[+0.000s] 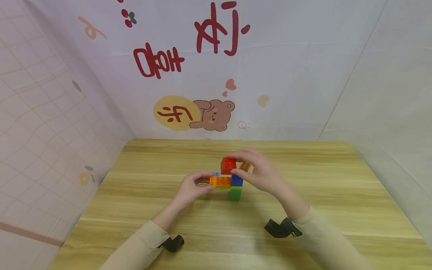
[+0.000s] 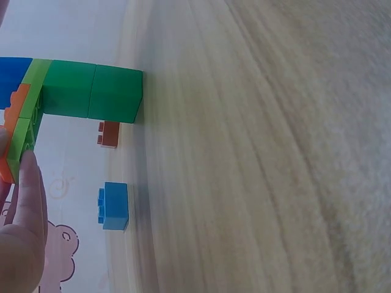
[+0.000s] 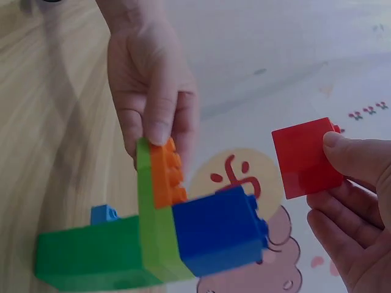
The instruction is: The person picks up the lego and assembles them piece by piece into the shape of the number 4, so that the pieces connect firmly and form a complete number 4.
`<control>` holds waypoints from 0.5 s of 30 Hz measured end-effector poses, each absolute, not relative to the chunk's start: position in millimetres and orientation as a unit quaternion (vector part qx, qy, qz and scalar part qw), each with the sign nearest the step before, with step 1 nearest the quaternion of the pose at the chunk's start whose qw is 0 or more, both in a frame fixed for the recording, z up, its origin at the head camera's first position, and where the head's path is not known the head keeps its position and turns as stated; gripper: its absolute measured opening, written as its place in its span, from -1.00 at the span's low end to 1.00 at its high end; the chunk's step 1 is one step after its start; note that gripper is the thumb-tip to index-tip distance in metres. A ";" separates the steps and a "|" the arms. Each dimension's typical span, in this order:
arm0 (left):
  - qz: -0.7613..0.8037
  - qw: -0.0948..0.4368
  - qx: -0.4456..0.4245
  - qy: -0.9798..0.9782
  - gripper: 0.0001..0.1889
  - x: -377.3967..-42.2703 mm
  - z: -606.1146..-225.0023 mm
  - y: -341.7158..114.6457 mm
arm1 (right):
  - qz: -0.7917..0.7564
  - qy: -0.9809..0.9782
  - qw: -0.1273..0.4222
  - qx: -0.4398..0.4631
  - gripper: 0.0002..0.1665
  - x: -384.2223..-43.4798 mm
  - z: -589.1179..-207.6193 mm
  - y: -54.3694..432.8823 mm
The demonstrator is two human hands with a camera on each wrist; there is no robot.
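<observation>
Pale cloth [image 1: 287,75] printed with red lettering and a pink bear [image 1: 216,116] hangs beyond a wood-grain table [image 1: 202,232].

Just past the left fingertips, a brick build stands upright. Two green blocks [image 2: 68,88] form its column, the column's long axis vertical, and a light green block [image 3: 160,238] lies level across the top, one end reaching out to the left fingers. On that reaching part sits an orange block [image 1: 220,182], its studs up and its long axis running sideways from the left fingertips toward the right hand's side. Beside it, over the column and below the right fingers, a blue block [image 3: 217,232] points its studs upward.

The left hand [image 1: 190,189] has thumb and fingers clamped on the outer end of the orange and light green blocks. The right hand [image 1: 258,172] pinches a red block [image 1: 227,167] between thumb and fingers, holding it above the blue block and apart from it, studs up.

On the table, a light blue block [image 2: 115,206] rests beyond the left fingertips, and a brown block [image 2: 110,134] lies beyond the right fingers; both point their studs up.
</observation>
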State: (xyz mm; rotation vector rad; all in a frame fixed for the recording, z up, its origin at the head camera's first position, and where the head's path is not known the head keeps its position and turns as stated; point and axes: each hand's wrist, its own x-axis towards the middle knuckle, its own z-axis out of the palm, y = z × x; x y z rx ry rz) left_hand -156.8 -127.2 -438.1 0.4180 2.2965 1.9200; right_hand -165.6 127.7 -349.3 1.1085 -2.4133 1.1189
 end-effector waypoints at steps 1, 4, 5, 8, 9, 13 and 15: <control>0.633 0.058 0.140 0.760 -0.58 -156.9 -438.0 -127.1 | 0.383 -0.830 0.127 0.385 -0.53 -166.1 -350.3 124.0; 0.630 0.055 0.145 0.761 -0.59 -157.3 -437.4 -126.9 | 0.366 -0.834 0.122 0.395 -0.54 -167.8 -355.2 114.5; 0.631 0.055 0.146 0.760 -0.59 -157.4 -437.3 -126.8 | 0.358 -0.836 0.123 0.397 -0.54 -168.5 -357.1 111.9; 0.637 0.055 0.152 0.754 -0.59 -158.0 -437.7 -127.0 | 0.344 -0.836 0.132 0.406 -0.54 -170.5 -362.0 104.7; 0.639 0.055 0.153 0.752 -0.59 -158.2 -438.0 -127.1 | 0.343 -0.835 0.134 0.409 -0.54 -170.9 -363.4 102.7; 0.644 0.054 0.160 0.746 -0.59 -158.7 -438.6 -127.3 | 0.340 -0.832 0.138 0.416 -0.54 -173.4 -369.1 96.7; 0.643 0.053 0.158 0.747 -0.59 -159.0 -438.5 -127.2 | 0.340 -0.833 0.133 0.415 -0.54 -174.5 -371.4 94.5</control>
